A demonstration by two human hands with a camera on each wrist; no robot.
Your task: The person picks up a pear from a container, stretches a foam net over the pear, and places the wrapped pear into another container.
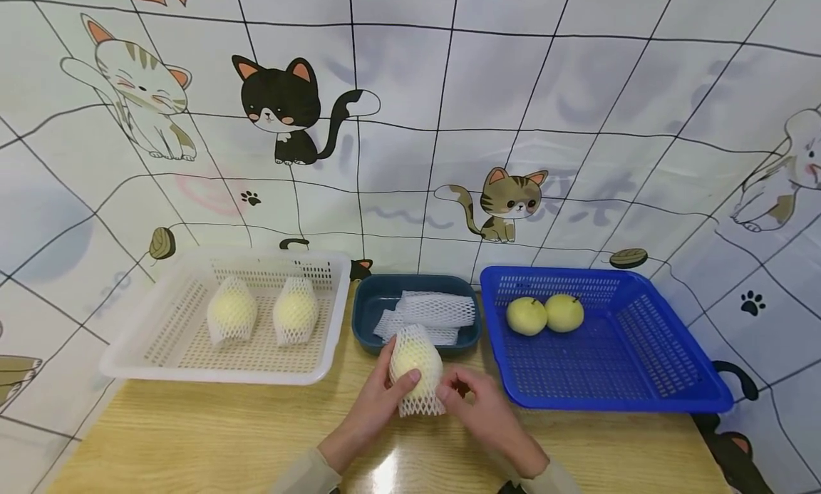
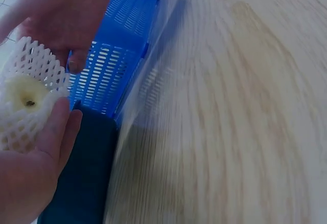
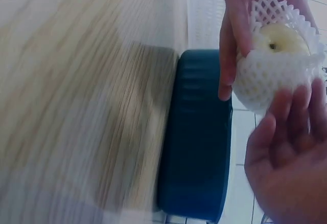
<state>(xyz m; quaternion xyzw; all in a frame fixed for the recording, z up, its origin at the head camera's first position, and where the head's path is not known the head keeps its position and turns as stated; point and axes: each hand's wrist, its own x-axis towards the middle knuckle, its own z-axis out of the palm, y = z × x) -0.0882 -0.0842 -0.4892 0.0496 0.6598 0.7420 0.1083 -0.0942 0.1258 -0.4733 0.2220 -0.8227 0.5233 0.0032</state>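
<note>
A yellow-green pear wrapped in a white foam net is held above the front of the table. My left hand grips it from the left, thumb across the front. Close by on the right is my right hand, its fingers bent and the fingertips at the net's lower right side. In the right wrist view, the right thumb stands apart from the net. The left wrist view shows the pear's dark-centred end through the net's open mouth.
A white basket at the left holds two netted pears. Behind my hands, a dark teal tub contains several foam nets. Two bare pears sit in a blue basket at the right. A printed cloth hangs behind.
</note>
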